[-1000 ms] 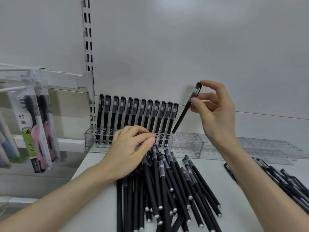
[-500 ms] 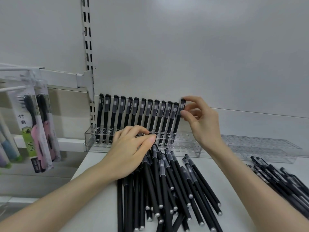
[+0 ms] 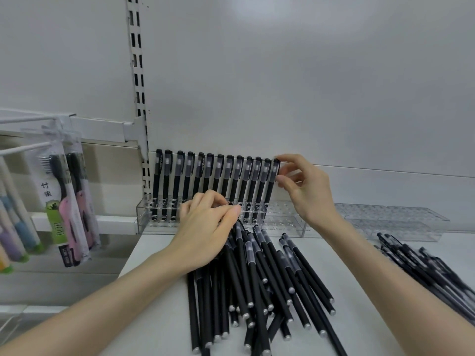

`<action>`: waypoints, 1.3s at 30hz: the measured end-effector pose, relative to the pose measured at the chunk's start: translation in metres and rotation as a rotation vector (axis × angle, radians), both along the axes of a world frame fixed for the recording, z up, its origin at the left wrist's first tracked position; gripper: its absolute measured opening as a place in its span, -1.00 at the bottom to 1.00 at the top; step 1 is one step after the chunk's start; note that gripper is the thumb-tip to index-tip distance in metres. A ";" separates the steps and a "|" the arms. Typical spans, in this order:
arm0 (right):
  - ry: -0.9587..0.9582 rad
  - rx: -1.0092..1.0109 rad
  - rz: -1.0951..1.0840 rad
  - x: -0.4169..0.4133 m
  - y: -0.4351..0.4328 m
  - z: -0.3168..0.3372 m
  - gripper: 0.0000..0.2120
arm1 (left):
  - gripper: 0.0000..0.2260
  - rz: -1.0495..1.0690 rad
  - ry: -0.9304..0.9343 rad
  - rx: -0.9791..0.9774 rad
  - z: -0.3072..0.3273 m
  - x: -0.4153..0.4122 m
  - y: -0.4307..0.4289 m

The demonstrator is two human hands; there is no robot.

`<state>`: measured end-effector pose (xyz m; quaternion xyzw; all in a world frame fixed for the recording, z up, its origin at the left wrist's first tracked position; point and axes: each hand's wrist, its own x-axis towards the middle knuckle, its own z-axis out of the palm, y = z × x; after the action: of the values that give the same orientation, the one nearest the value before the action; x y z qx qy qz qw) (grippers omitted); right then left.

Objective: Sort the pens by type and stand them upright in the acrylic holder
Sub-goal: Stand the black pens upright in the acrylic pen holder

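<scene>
Right hand [image 3: 307, 192] on last upright pen [image 3: 272, 182]; left hand [image 3: 205, 227] atop loose pens [image 3: 257, 278].

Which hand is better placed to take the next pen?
Probably left: the left hand rests on the pile of black pens; the right hand pinches the last upright black pen in the clear acrylic holder.
</scene>
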<state>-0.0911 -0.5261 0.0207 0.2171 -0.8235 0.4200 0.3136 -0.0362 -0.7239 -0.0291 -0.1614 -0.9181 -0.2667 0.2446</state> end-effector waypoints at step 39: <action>-0.239 0.326 0.288 0.122 0.042 -0.047 -0.73 | -0.70 0.532 -0.378 0.216 0.026 0.114 0.063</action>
<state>0.0312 -0.4840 -0.0259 0.3286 -0.8723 0.3445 0.1116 0.0775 -0.6614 -0.0027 0.1626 -0.9236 -0.3145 0.1469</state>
